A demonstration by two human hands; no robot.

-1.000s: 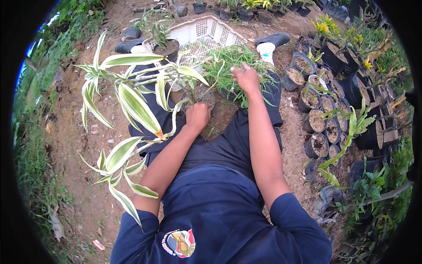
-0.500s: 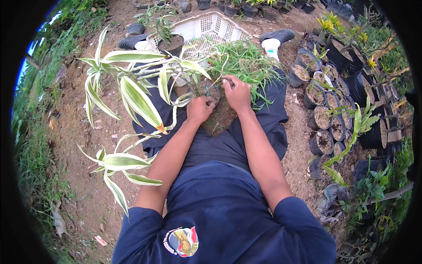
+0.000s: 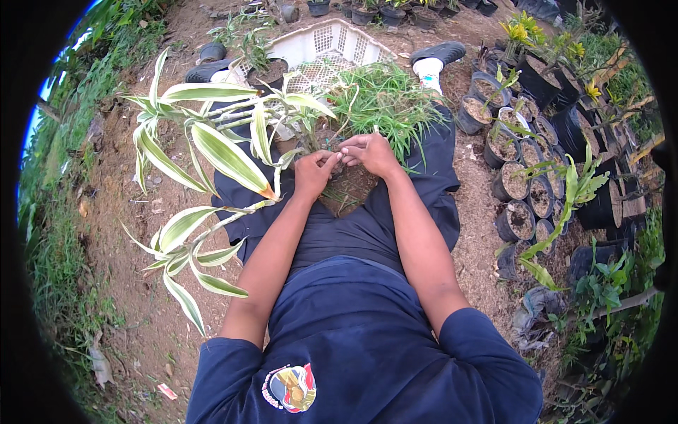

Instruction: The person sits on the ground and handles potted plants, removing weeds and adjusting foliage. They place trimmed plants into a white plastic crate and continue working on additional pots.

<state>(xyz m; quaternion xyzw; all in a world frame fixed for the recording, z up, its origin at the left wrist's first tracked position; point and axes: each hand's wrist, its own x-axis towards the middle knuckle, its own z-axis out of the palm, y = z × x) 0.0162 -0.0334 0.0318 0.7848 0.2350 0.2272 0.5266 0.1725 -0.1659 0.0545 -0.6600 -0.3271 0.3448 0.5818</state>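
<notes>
Between my legs my left hand [image 3: 314, 174] and my right hand [image 3: 370, 153] meet, fingertips pinched together close to the base of a potted plant. Whatever lies between the fingers is too small to make out. The variegated plant [image 3: 229, 161], with long green leaves edged in cream, leans to the left on bare stems, over my left thigh and past my left forearm. My hands partly hide its pot and soil. A clump of cut green grass [image 3: 395, 102] lies just beyond my right hand, over my right leg.
A cream plastic crate [image 3: 300, 44] stands ahead between my feet. Beside my left foot is a black pot [image 3: 272, 74] with a small plant. Many soil-filled pots [image 3: 514, 180] crowd the right side. Bare brown ground [image 3: 134, 283] lies left, bordered by weeds [image 3: 56, 254].
My right hand has come down and left from a raised pinch to meet my left hand. My left hand has shifted slightly left. The leaning stems have swayed a little.
</notes>
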